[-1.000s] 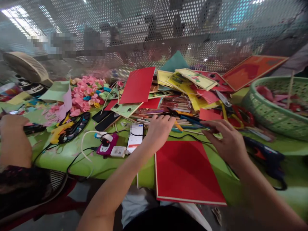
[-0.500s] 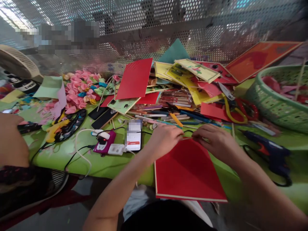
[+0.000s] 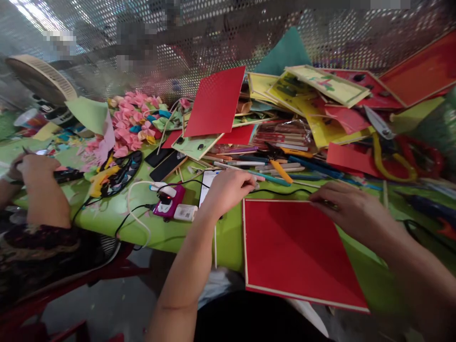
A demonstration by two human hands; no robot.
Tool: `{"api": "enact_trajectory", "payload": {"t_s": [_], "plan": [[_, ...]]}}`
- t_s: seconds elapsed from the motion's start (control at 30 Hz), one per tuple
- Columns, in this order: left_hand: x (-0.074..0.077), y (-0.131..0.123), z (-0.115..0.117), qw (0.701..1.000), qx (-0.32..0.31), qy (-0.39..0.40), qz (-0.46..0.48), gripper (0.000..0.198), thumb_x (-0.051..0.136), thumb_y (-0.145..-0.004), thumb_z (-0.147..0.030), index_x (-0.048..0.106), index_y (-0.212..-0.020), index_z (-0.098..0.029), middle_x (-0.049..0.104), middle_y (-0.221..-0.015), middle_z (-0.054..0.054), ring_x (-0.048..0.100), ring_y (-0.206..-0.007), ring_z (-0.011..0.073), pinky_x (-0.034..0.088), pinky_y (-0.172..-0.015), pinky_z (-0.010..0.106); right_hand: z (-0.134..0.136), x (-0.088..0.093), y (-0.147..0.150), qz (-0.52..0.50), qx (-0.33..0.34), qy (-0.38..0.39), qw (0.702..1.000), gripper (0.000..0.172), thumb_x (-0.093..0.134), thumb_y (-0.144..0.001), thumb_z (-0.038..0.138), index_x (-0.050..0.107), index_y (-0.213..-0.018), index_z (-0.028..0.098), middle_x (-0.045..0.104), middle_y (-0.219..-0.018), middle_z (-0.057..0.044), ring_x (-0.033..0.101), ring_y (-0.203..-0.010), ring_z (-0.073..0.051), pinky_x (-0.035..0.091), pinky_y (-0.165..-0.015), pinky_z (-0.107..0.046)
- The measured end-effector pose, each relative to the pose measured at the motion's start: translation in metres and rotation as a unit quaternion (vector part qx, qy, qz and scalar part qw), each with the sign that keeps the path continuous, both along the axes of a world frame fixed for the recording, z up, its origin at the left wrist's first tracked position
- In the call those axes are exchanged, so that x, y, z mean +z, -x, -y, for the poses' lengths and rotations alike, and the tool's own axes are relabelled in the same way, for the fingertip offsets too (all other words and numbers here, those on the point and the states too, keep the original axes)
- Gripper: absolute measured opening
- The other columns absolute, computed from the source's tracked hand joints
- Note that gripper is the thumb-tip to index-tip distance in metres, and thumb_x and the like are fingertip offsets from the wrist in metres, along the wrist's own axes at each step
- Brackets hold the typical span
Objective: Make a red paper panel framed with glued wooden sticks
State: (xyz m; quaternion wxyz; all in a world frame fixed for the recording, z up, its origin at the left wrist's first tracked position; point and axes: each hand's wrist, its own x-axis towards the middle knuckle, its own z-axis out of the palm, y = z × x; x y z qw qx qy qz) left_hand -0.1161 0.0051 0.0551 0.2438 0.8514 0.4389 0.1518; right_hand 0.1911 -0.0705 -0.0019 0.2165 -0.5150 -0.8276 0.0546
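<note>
A red board [image 3: 299, 247] edged with pale strips lies in front of me, its near edge over the table's edge. My left hand [image 3: 230, 190] is beyond its top left corner, thumb and fingers pinched together; what they hold, if anything, is too small to make out. At the top right corner, my right hand [image 3: 347, 204] has its fingers curled over the board's far edge, and what is in them is hidden. A phone [image 3: 206, 183] is partly covered by my left hand. Close by sits a purple power strip [image 3: 174, 202] with chargers plugged in.
Pencils and pens [image 3: 263, 166] lie beyond the board, before a heap of yellow cards [image 3: 317, 128]. Yellow-handled scissors [image 3: 388, 156] and a glue gun [image 3: 427, 206] are at the right. Pink paper flowers [image 3: 130, 118] and a co-worker's hand [image 3: 37, 166] are at the left.
My hands have moved apart: the left has drawn back from the board's far edge, while the right has slid to its right corner. The view has shifted.
</note>
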Motion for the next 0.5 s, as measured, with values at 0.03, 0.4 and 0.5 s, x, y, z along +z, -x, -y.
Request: {"api": "enact_trajectory", "payload": {"t_s": [0.03,0.4,0.5], "plan": [[-0.001,0.000,-0.001,1.000,-0.005,-0.003,-0.008,0.018,0.063,-0.092,-0.016,0.075,-0.084,-0.026,0.081,-0.107,-0.001,0.072,-0.098,0.0195,0.050,-0.081,0.032,0.000,-0.001,0.000,0.002,0.002,-0.002,1.000,0.022,0.054,-0.101,0.032,0.070,-0.091,0.021,0.071,-0.092,-0.007,0.070,-0.083,-0.024,0.051,-0.075,-0.035],[-0.010,-0.014,0.002,0.987,-0.093,-0.045,-0.124,0.016,0.063,-0.086,-0.011,0.075,-0.083,-0.021,0.080,-0.096,0.005,0.072,-0.098,0.0254,0.051,-0.083,0.038,-0.002,-0.002,0.006,0.013,-0.008,0.031,0.999,0.021,0.053,-0.101,0.029,0.070,-0.091,0.021,0.071,-0.091,-0.009,0.068,-0.086,-0.025,0.050,-0.077,-0.036],[-0.019,-0.016,0.001,0.983,-0.104,-0.070,-0.136,0.017,0.063,-0.085,-0.009,0.075,-0.085,-0.020,0.079,-0.097,0.007,0.072,-0.101,0.0270,0.052,-0.086,0.040,-0.001,0.001,0.006,0.008,-0.021,0.054,0.998,0.020,0.053,-0.100,0.026,0.071,-0.094,0.021,0.072,-0.094,-0.009,0.068,-0.088,-0.026,0.051,-0.079,-0.037]]}}
